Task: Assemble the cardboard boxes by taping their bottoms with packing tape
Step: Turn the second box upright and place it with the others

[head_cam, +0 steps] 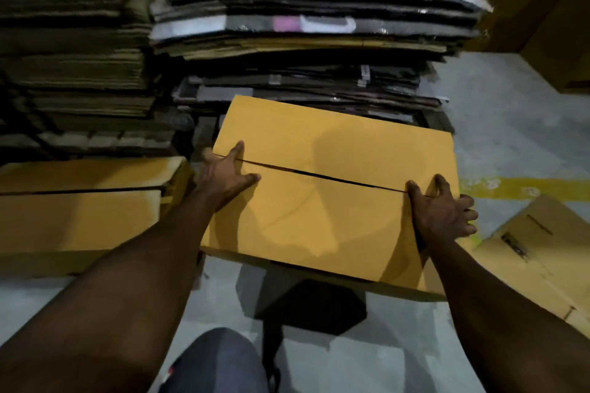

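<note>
A yellow-brown cardboard box [319, 217] lies in front of me with its two flaps folded shut, a thin dark seam running across its top face. My left hand [223, 174] rests at the left end of the seam, thumb and fingers spread on both flaps. At the right end my right hand [442, 210] holds the box's edge, thumb on top and fingers curled over the side. No tape or tape roll shows in view.
Another box [79, 217] with folded flaps sits at the left. A flattened box [536, 252] lies on the grey floor at right. Tall stacks of flat cardboard [303, 41] rise behind. A dark stool [313, 306] stands under the box, and my knee [217, 360] is below.
</note>
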`<state>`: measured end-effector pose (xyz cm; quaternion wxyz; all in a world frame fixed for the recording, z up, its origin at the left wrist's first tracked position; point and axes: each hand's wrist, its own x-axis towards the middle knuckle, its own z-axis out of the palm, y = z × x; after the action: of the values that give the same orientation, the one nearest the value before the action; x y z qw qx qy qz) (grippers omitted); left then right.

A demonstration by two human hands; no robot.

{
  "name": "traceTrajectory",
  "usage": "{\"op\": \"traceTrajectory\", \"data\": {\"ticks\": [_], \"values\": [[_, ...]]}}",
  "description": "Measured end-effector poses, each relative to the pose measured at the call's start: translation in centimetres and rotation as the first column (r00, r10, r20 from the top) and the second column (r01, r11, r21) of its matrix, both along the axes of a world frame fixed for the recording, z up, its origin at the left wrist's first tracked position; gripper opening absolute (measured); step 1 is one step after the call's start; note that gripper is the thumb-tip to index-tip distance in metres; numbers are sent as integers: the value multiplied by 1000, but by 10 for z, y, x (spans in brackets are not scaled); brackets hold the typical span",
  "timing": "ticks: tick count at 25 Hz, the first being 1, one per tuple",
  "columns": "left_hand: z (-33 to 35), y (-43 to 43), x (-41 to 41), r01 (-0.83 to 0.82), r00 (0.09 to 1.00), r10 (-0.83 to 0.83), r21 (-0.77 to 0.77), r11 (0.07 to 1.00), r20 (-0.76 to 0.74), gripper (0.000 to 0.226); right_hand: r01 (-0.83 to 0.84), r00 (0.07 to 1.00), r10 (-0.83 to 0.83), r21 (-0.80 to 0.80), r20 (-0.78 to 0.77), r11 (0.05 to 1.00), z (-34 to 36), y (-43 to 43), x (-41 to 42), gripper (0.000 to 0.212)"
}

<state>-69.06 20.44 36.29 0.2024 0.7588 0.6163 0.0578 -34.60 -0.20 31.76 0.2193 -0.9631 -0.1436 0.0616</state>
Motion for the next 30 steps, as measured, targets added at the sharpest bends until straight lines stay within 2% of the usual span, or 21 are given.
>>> {"op": "traceTrajectory", "data": {"ticks": [5,8,14,20,23,25,30], "values": [[119,0,-56,-54,998,51,94,994,28,90,-37,999,35,121,24,992,108,11,-52,75],[175,-10,-115,-118,993,113,143,983,38,90,-126,992,118,183,52,975,163,23,-101,74],[218,-44,-287,-323,946,320,195,926,44,93,-350,936,350,220,41,910,209,66,-243,73],[195,-100,-473,-531,841,541,196,825,-2,100,-609,785,619,236,36,758,180,92,-408,75],[161,-136,-548,-626,757,645,167,762,-101,103,-692,709,706,188,-9,697,139,90,-482,75],[128,-157,-585,-671,712,683,127,730,-164,106,-738,664,747,134,-34,661,110,84,-524,72],[42,-202,-643,-762,638,744,-22,647,-198,116,-815,579,811,25,83,579,73,83,-587,72]]}}
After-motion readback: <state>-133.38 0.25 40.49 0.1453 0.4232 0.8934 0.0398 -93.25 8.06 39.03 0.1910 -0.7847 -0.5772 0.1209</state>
